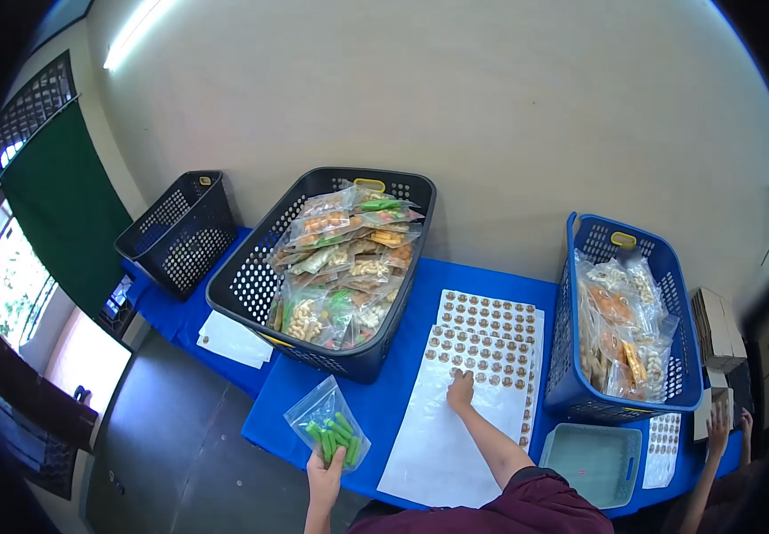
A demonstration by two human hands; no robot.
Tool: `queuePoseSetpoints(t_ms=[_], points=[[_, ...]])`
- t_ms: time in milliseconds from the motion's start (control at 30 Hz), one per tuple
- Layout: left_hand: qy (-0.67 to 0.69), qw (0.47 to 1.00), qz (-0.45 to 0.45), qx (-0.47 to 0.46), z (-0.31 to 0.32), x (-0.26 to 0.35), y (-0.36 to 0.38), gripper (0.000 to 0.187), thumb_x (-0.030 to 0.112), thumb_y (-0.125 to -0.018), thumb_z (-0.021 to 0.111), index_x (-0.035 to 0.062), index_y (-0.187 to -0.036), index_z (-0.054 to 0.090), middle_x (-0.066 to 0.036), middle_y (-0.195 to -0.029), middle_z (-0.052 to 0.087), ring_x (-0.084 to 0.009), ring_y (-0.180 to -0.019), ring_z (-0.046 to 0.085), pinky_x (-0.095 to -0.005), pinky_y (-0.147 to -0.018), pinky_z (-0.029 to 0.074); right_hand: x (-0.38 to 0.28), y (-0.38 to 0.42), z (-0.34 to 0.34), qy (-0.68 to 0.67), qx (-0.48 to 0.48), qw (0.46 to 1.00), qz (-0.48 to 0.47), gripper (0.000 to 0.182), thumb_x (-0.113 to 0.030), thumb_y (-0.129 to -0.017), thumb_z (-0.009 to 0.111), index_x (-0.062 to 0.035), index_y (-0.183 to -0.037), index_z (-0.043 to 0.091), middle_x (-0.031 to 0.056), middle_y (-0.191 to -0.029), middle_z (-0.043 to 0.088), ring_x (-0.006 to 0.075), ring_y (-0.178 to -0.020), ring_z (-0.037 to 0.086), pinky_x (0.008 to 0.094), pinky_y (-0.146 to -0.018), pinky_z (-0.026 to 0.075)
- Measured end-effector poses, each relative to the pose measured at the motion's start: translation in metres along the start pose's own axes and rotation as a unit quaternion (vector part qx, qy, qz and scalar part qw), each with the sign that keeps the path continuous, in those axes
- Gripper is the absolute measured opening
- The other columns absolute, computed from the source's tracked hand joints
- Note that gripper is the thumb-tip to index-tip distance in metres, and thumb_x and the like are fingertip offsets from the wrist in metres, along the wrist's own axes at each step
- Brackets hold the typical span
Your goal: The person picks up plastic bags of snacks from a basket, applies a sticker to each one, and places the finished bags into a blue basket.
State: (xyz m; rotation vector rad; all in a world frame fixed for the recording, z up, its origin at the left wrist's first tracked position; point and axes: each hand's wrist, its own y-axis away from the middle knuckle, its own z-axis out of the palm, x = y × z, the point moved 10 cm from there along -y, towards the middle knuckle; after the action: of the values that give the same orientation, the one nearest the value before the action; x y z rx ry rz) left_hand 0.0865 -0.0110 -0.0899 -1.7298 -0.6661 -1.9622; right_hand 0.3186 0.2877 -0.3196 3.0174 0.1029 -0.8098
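My left hand (323, 476) grips the lower edge of a clear plastic bag (331, 425) with green stick-shaped pieces inside, held over the table's front edge. On the blue-covered table, a white sticker sheet (442, 436) has rows of small round brown stickers on its upper part; its lower part is bare. My right hand (461, 390) rests on this sheet at the left end of the lowest sticker row. Its fingers are drawn together, and whatever lies under the fingertips is hidden. More sticker sheets show beneath the right edge.
A dark basket (224, 298) heaped with filled bags stands left of the sheet; a blue basket (562, 356) with more bags stands right. Another basket (198, 236) is far left. A grey-green tray (589, 463) sits near the front. Another person's hand (718, 427) is by cardboard boxes (718, 329).
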Motion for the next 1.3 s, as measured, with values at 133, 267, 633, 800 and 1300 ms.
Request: queuePoseSetpoints(t_ms=[133, 267, 633, 800, 1300], points=[[-0.005, 1.0, 0.0, -0.004, 0.004, 0.005, 0.001, 0.027, 0.008, -0.084, 0.056, -0.0034, -0.107, 0.05, -0.006, -0.094, 0.058, -0.0101, -0.085, 0.054, -0.0232, -0.075, 0.043, 0.011, -0.01, 0.003, -0.049, -0.024, 0.997, 0.055, 0.049, -0.002, -0.067, 0.061, -0.0042, -0.113, 0.044, 0.0165, -0.105, 0.04, 0.0324, -0.101, 0.046, 0.04, -0.079, 0.044], [-0.007, 1.0, 0.005, -0.01, 0.002, 0.002, 0.007, 0.027, 0.009, -0.084, 0.057, -0.0037, -0.107, 0.05, -0.005, -0.094, 0.058, -0.0099, -0.084, 0.054, -0.023, -0.075, 0.043, 0.014, -0.016, 0.009, -0.049, -0.03, 0.997, 0.047, 0.045, -0.002, -0.065, 0.063, -0.006, -0.106, 0.045, 0.016, -0.107, 0.039, 0.0329, -0.101, 0.046, 0.0406, -0.079, 0.044], [0.007, 0.999, 0.001, -0.036, -0.011, 0.004, 0.012, 0.025, 0.01, -0.083, 0.059, -0.0037, -0.103, 0.052, -0.004, -0.089, 0.058, -0.0073, -0.079, 0.053, -0.0215, -0.07, 0.043, -0.007, 0.001, 0.008, 0.048, 0.019, 0.993, -0.104, 0.036, -0.006, -0.074, 0.049, -0.0065, -0.11, 0.048, 0.0131, -0.117, 0.043, 0.0303, -0.101, 0.046, 0.0439, -0.077, 0.044], [-0.022, 0.996, -0.007, -0.082, -0.009, -0.01, -0.001, 0.023, 0.008, -0.083, 0.058, -0.0027, -0.103, 0.052, -0.004, -0.089, 0.058, -0.008, -0.078, 0.053, -0.0217, -0.07, 0.043, -0.028, 0.029, 0.002, 0.139, -0.012, 0.98, -0.14, 0.038, -0.005, -0.078, 0.042, -0.0064, -0.116, 0.045, 0.0089, -0.125, 0.043, 0.0258, -0.104, 0.046, 0.055, -0.079, 0.039], [-0.001, 0.974, -0.029, -0.224, 0.028, -0.02, -0.012, 0.024, 0.008, -0.082, 0.059, -0.0035, -0.102, 0.051, -0.005, -0.091, 0.058, -0.009, -0.082, 0.054, -0.0223, -0.072, 0.043, -0.034, 0.114, -0.091, -0.199, 0.108, 0.972, -0.059, 0.058, -0.003, -0.068, 0.062, -0.0043, -0.12, 0.036, 0.0128, -0.088, 0.057, 0.0258, -0.084, 0.057, 0.042, -0.076, 0.042]])
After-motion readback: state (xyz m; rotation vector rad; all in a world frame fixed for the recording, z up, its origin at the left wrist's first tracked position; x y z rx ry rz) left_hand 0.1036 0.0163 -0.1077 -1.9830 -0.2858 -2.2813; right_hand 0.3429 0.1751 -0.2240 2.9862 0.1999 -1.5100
